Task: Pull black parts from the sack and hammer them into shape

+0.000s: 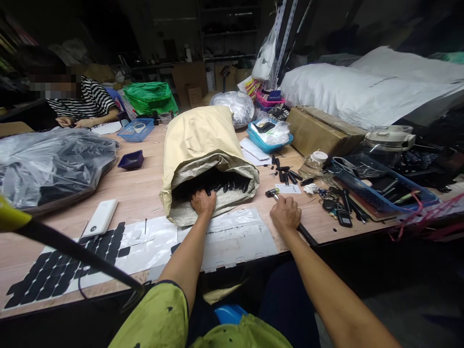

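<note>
My left hand (203, 201) reaches into the mouth of a tan woven sack (197, 140) lying on the wooden table (137, 191). Its fingers curl among several small black parts (224, 185) inside; what they grip is hidden. My right hand (285, 214) rests on the table to the right of the sack, closed around the black handle of a small hammer (275, 195) whose head points away from me. White plastic sheets (232, 237) lie under and in front of both hands.
Black pieces lie in rows on a white sheet (61, 270) at front left, beside a white power bank (101, 217). A clear bag of dark goods (50, 164) sits left. Blue trays (380, 186), keys, a jar and boxes crowd the right. A person in stripes (87, 104) sits far left.
</note>
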{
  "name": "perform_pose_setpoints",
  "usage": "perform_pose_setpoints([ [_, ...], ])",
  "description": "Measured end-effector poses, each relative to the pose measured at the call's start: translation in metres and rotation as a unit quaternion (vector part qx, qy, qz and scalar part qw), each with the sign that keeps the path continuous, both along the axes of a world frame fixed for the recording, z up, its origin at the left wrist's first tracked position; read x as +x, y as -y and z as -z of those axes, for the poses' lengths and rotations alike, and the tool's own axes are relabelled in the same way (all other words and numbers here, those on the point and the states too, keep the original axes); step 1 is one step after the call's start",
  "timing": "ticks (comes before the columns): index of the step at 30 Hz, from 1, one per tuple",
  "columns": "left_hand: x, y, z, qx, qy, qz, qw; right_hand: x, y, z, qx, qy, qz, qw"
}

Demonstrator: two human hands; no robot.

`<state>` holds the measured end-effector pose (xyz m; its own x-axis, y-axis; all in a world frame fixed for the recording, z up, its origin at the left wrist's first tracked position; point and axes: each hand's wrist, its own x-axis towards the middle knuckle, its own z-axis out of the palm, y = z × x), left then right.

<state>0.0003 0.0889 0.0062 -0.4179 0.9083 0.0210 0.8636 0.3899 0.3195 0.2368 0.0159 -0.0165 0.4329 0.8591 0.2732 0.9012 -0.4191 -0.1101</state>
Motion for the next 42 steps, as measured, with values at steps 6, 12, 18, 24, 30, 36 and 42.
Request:
perform_pose_setpoints([
  [6, -0.001, -0.001, 0.003, 0.001, 0.001, 0.001, 1.0, 0.001, -0.001, 0.003, 0.002, 0.006, 0.0, 1.0],
  [12, -0.001, -0.002, 0.005, 0.004, 0.0, 0.0, 1.0, 0.001, -0.001, 0.0, -0.006, 0.005, 0.001, 1.0],
  [18, 0.0, -0.001, 0.003, 0.005, -0.001, -0.002, 1.0, 0.0, 0.0, -0.002, -0.012, 0.002, 0.002, 1.0],
  [24, 0.001, 0.0, 0.0, 0.0, 0.005, -0.003, 1.0, 0.002, 0.0, -0.001, -0.013, 0.003, -0.002, 1.0],
  [30, 0.004, 0.002, -0.003, -0.005, 0.011, 0.001, 1.0, 0.004, 0.001, 0.001, -0.005, 0.007, -0.003, 1.0],
  [36, 0.005, 0.004, -0.005, -0.005, 0.022, 0.0, 1.0, 0.009, 0.001, 0.006, 0.017, 0.012, -0.01, 1.0],
  [42, 0.007, 0.004, -0.002, 0.002, 0.021, 0.002, 1.0, 0.012, 0.002, 0.008, 0.029, 0.017, -0.007, 0.999],
])
